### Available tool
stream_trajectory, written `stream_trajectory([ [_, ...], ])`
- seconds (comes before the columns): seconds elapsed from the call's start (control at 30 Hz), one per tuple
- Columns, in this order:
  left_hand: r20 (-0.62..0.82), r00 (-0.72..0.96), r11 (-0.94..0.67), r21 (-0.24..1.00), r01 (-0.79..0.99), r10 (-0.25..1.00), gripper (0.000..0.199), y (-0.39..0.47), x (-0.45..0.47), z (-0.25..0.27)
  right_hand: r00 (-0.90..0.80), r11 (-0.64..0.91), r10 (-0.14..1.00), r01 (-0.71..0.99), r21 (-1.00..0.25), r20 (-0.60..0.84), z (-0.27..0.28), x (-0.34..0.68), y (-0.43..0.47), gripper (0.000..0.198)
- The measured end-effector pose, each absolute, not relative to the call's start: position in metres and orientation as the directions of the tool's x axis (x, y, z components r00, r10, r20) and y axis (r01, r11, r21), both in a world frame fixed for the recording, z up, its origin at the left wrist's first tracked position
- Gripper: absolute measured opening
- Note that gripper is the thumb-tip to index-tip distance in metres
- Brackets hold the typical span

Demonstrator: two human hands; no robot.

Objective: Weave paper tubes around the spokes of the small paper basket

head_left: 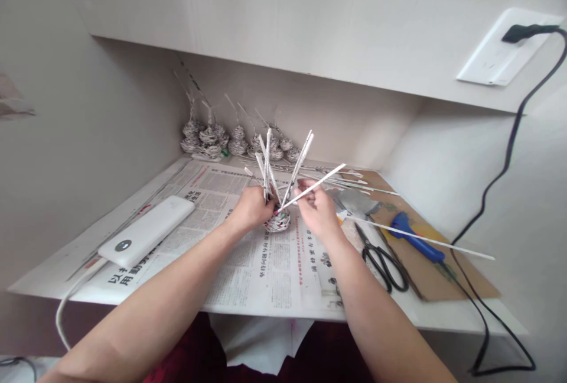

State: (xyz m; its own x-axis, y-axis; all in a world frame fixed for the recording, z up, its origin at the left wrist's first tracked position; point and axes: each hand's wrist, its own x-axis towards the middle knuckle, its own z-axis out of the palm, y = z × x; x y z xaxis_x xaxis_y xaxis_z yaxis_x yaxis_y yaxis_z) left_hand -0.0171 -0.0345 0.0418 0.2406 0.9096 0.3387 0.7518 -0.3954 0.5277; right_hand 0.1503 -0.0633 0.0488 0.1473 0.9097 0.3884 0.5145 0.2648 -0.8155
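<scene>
A small round piece woven from rolled newspaper tubes (278, 221) stands over the newspaper in the middle, several pale tubes sticking up and outward from its rim. My left hand (252, 208) is closed on its left side, the fingertips partly hidden among the uprights. On the opposite side my right hand (316, 208) has its fingers bent around a paper tube (328, 175) that slants up to the right. Another long thin paper tube (420, 235) reaches rightward from near my right hand; where its inner end goes is hidden.
Several woven gourd shapes (238, 142) line the back wall, with loose paper tubes (349, 181) before them. A white power bank (148, 230) lies left on the newspaper (234, 276). Black scissors (384, 265) and a blue glue gun (414, 238) on cardboard (469, 285) lie right; a black cord (509, 161) hangs there.
</scene>
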Motion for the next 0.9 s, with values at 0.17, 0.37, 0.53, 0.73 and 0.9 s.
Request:
stream_trajectory([
  [0.17,0.347,0.212,-0.372,0.503,0.78,0.914,0.017,-0.033,-0.019,0.042,0.057,0.147,0.97,0.639,-0.755,0.237,0.043,0.15,-0.064,0.022],
  [0.37,0.306,0.166,-0.307,0.497,0.812,0.937,0.02,-0.033,-0.019,0.044,-0.038,0.201,0.971,0.663,-0.721,0.236,0.042,0.149,-0.066,0.018],
  [0.53,0.318,0.18,-0.327,0.506,0.798,0.931,0.02,-0.032,-0.02,0.043,0.011,0.187,0.965,0.674,-0.715,0.264,0.039,0.153,-0.062,0.022],
  [0.73,0.354,0.225,-0.392,0.529,0.752,0.908,0.019,-0.031,-0.019,0.037,-0.119,0.407,0.854,0.761,-0.506,0.507,0.039,0.146,-0.067,0.034],
  [0.9,0.407,0.258,-0.468,0.59,0.657,0.876,0.017,-0.032,-0.018,0.033,-0.134,0.386,0.885,0.744,-0.545,0.445,0.046,0.139,-0.072,0.023],
])
